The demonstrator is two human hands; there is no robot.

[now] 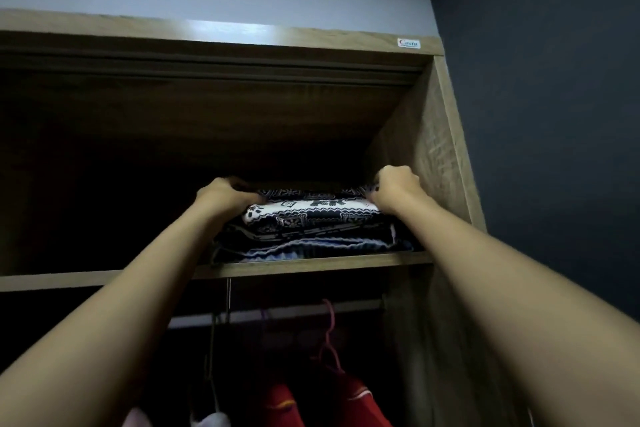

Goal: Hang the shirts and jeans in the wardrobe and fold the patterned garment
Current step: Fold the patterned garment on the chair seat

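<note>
The left hand (228, 194) gripped the folded patterned garment (311, 213) at its left end, fingers curled over it. The garment lay atop a stack (311, 246) on the shelf (311, 263). The right hand (394, 189) clutched the right end likewise. An even push from both hands seemed advisable, keeping the folds square.

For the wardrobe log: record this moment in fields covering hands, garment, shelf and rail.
left hand: grips the left end of the patterned garment
right hand: grips its right end
patterned garment: folded, lying on a blue folded cloth on the upper shelf
rail: below the shelf, with a pink hanger and a red garment
</note>
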